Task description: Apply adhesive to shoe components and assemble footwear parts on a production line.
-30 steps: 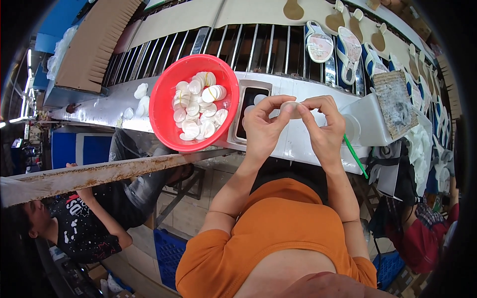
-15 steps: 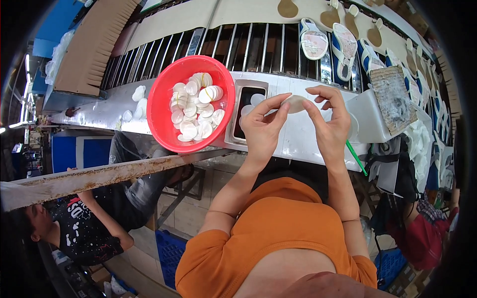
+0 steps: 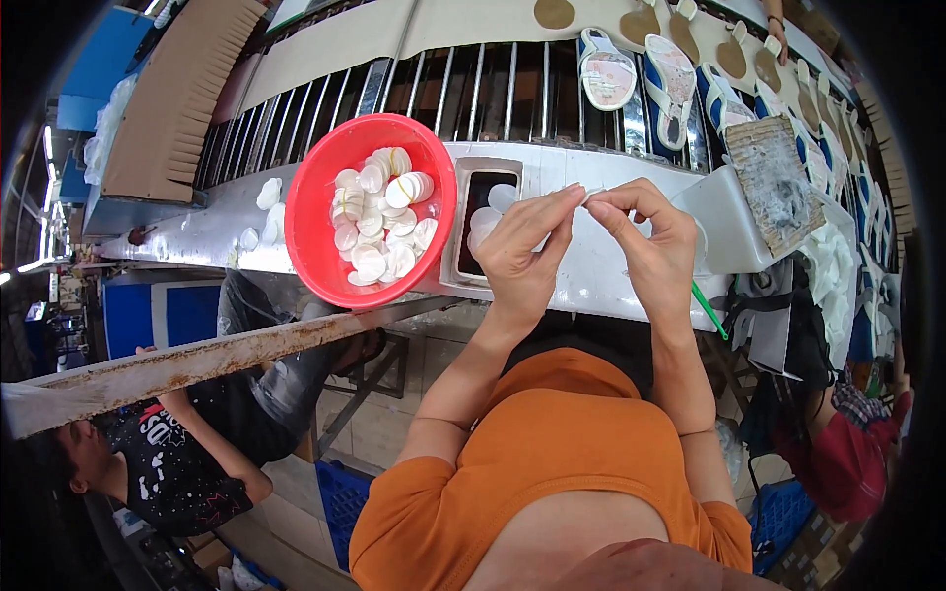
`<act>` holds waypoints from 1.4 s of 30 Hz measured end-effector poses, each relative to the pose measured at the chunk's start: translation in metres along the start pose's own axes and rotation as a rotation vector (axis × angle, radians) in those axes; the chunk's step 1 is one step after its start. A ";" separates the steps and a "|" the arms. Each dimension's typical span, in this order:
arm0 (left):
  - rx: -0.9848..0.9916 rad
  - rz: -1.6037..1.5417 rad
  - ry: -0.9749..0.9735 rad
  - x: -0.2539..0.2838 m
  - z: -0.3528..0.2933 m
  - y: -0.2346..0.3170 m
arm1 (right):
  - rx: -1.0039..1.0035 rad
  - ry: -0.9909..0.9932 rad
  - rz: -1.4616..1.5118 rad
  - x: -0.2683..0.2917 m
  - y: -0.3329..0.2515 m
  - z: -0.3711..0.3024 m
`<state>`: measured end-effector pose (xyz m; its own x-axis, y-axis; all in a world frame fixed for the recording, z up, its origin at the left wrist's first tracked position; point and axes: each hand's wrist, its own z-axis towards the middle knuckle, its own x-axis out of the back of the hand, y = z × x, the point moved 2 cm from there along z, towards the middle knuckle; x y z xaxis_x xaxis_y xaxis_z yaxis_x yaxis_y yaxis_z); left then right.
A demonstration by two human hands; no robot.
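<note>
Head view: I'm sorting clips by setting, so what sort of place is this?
Most likely a footwear factory or workshop: unfinished-looking blue-and-white sandals are lined up along a roller conveyor, with tan sole-shaped pieces beside them.

Bright light glints off metal rollers (image 3: 374, 87); fisheye distortion bends edges.

Shoe factory workshop, slatted metal roller conveyor (image 3: 479, 89), blue-and-white sandals (image 3: 608, 79), tan soles (image 3: 555, 13) lined up, long white workbench (image 3: 611, 291)
</note>
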<state>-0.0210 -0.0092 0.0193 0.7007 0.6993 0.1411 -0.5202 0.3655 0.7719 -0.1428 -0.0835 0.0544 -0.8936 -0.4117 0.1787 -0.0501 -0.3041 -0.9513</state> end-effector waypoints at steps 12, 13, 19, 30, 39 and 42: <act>-0.012 0.032 -0.014 0.001 -0.002 0.002 | -0.046 -0.037 0.013 0.001 0.003 0.003; 0.077 -0.014 -0.021 0.001 -0.003 0.002 | -0.027 -0.036 0.010 0.001 0.004 0.003; 0.436 -0.424 -0.099 0.000 -0.003 0.004 | 0.136 0.028 -0.082 -0.002 0.006 0.000; 0.570 -0.481 -0.117 0.005 -0.003 -0.011 | 0.071 -0.055 0.007 0.006 0.008 -0.005; 0.396 -0.184 -0.224 0.007 0.007 0.007 | 0.241 0.017 -0.291 0.003 0.003 -0.007; 0.507 -0.208 -0.202 0.006 0.007 0.003 | 0.278 0.024 -0.344 0.001 0.002 -0.008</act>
<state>-0.0149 -0.0077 0.0269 0.8681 0.4953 0.0318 -0.0981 0.1084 0.9893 -0.1472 -0.0775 0.0504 -0.8563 -0.2267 0.4641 -0.2276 -0.6410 -0.7330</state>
